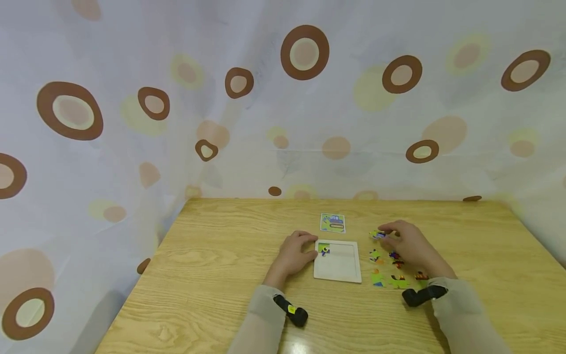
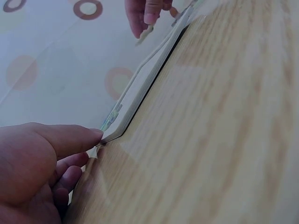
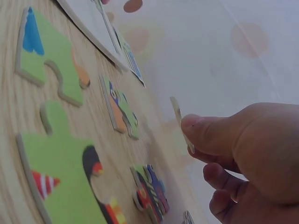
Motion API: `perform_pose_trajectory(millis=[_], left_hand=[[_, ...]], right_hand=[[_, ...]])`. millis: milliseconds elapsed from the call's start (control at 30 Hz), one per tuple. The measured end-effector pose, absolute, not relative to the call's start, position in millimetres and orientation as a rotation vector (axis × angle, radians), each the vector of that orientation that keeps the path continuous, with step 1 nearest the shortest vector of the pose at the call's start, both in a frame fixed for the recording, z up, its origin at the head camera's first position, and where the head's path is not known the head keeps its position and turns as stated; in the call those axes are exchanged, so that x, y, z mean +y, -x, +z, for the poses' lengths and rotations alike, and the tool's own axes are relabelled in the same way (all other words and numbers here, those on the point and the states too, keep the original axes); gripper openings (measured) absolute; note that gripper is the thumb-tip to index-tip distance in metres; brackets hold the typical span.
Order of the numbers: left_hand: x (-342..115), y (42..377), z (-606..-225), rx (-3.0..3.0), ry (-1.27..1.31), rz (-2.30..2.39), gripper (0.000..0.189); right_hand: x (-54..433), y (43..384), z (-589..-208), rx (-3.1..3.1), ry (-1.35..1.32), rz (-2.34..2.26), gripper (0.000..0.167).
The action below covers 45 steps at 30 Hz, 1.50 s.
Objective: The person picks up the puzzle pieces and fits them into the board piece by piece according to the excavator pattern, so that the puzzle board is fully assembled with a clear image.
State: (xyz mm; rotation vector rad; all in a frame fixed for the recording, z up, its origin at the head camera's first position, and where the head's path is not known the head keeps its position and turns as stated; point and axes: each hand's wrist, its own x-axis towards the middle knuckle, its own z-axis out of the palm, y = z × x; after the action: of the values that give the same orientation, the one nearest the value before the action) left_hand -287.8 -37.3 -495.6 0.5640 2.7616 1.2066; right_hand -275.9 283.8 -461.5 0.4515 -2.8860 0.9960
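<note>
1. puzzle tray (image 1: 338, 270), white and square, lies flat on the wooden desk (image 1: 199, 255), roughly midway between the desk's two far corners and a little in from its far edge.
2. right hand (image 1: 409, 248) is off to the right of the tray, thumb and finger pinching a thin puzzle piece (image 3: 176, 109) clear of the wood, its other fingers bent in.
3. left hand (image 1: 293, 255) is relaxed and gripping nothing; it rests against the tray's left edge, the thumb tip touching the rim.
4. picture card (image 1: 332, 222), printed mostly in green and blue, lies between the tray and the desk's far edge, just apart from the tray.
5. loose pieces (image 1: 399, 281) are scattered over the desk beside the tray's right edge, some below the right hand; one is green with a blue patch (image 3: 32, 35), another green with a red-and-white striped tip (image 3: 45, 183).
6. fitted piece (image 1: 324, 249), green with a dark figure, sits inside the tray, in its far left corner.
</note>
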Motion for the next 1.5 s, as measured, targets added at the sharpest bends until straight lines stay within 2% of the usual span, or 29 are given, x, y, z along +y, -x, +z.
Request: perform_pose_trajectory(millis=[400, 1100, 1500], left_hand=[[-38, 288, -496, 2.770, -0.568, 1.199, 0.037], [-38, 287, -494, 2.786, -0.578, 1.181, 0.037], [-38, 287, -494, 2.799, -0.582, 1.159, 0.037]], right_hand=[[265, 276, -461, -2.839, -0.512, 1.002, 0.030], [220, 274, -471, -2.771, -0.740, 1.034, 0.018], [203, 274, -475, -2.748, -0.762, 1.035, 0.014]])
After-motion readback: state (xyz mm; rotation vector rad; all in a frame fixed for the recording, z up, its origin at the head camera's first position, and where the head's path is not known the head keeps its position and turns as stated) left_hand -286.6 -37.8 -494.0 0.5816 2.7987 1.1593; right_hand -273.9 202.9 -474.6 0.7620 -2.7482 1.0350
